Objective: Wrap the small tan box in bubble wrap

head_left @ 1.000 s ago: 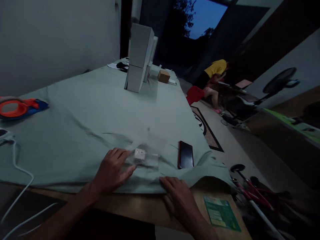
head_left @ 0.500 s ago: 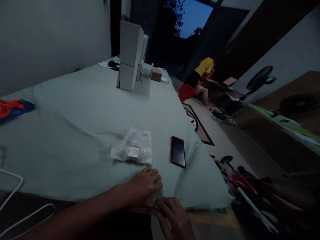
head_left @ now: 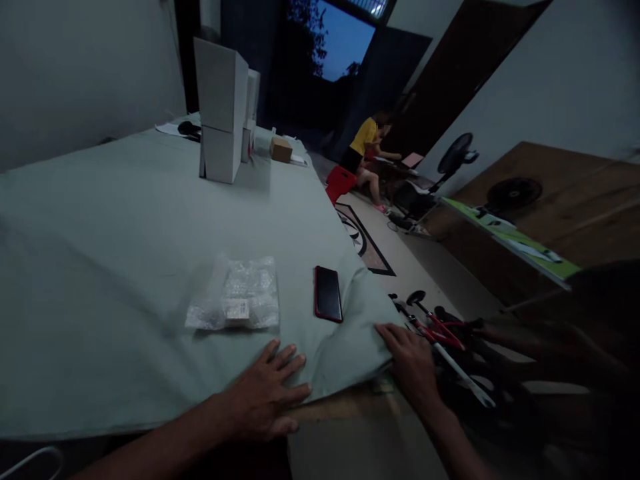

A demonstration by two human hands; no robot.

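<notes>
My left hand [head_left: 265, 393] lies flat with fingers spread on the pale green cloth [head_left: 125, 253] at the table's near edge. At the cloth's near right corner rests my right hand [head_left: 413, 360], its fingers on the cloth edge; whether they grip it is unclear. A clear plastic bag [head_left: 233, 303] with small parts and a white label lies just beyond my left hand. A dark phone with a red rim [head_left: 328, 303] lies to the bag's right.
Stacked white boxes [head_left: 220, 110] and a small brown box [head_left: 281, 149] stand at the table's far end. A red and white folded frame [head_left: 445, 340] lies on the floor right of the corner. A person in a yellow shirt [head_left: 367, 143] sits far back near a fan [head_left: 455, 157].
The view swung right. My left hand left the plastic bag and came to the cloth's near edge. My right hand slid right along the edge to the corner, and the cloth edge now lies smoother.
</notes>
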